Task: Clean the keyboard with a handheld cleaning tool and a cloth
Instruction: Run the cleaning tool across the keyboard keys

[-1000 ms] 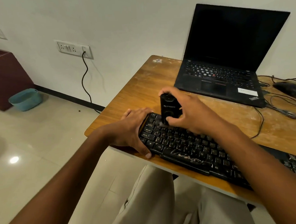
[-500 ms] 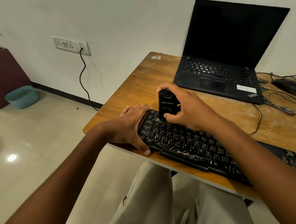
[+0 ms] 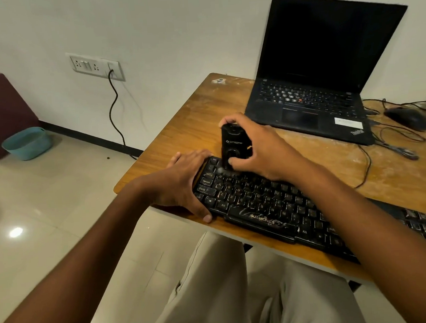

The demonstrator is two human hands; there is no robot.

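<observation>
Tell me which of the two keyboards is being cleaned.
The separate black desktop keyboard at the table's near edge, not the black laptop's keyboard: the right hand holds the black handheld cleaner on it.

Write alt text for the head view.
A right hand holds a black cleaning tool upright on a black keyboard while the left hand steadies its end. Behind, an open laptop sits on the wooden table.
</observation>
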